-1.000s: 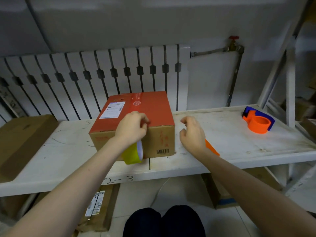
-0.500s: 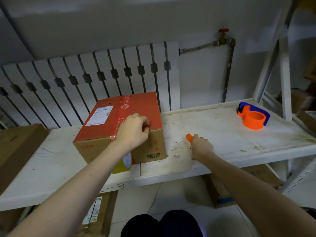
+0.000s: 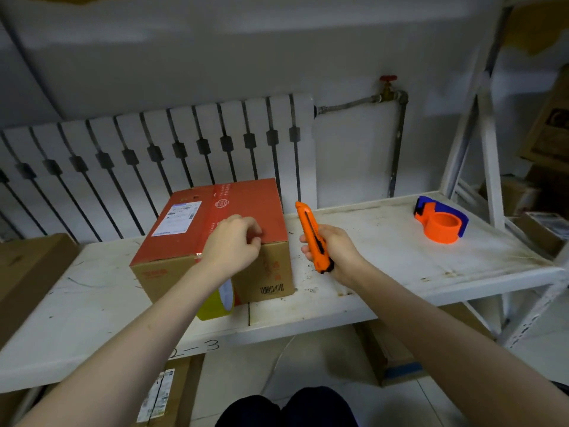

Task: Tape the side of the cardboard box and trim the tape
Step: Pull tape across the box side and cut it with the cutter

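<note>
Under the left wrist, a yellow tape roll [image 3: 219, 306] half hides; left hand [image 3: 233, 245] presses the red-topped cardboard box [image 3: 215, 241], fingers curled; right hand [image 3: 334, 252] grips an orange utility knife [image 3: 312, 235].

Dim, flat indoor light with a cool blue-grey cast; source not visible, seems overhead. Shadows soft: faint one under the cardboard box [image 3: 212, 241], darker zone beneath the shelf [image 3: 400, 272]. No hard glare, only a mild sheen on the wall [image 3: 277, 47]. Strong wide-angle distortion: radiator [image 3: 154, 155] bars fan out and the shelf frame [image 3: 489, 167] bows at right. Corners are smeared and soft, upper wall blotchy. Centre reasonably sharp; box label print unreadable.
</note>
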Motion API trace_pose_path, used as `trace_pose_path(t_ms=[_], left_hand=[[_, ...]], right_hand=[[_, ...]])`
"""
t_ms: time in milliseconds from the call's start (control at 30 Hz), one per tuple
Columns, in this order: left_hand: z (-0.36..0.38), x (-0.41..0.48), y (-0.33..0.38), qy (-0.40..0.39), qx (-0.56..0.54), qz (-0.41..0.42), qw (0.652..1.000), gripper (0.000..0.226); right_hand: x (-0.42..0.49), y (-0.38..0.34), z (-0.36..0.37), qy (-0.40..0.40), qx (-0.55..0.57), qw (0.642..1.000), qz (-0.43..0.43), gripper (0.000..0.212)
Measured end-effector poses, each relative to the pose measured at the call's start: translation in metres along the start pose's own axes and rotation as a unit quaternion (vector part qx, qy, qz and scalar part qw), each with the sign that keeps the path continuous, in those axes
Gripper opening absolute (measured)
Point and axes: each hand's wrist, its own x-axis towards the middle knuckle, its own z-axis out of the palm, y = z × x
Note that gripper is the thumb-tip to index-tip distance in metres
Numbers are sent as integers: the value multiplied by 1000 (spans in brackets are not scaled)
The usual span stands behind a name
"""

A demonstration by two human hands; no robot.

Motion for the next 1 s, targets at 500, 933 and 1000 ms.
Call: trace_pose_path(t_ms=[500, 933, 1000], left_hand=[[-27, -20, 1, -75, -603, -214, 764, 28], [-25, -24, -5, -108, -589, -210, 773, 20], [-25, -23, -3, -116, -592, -210, 770, 19]], right_hand=[[-39, -4, 61, -257, 23, 966, 36, 21], [-39, 7, 62, -218, -206, 951, -74, 22], [-38, 9, 62, -203, -218, 951, -80, 25]])
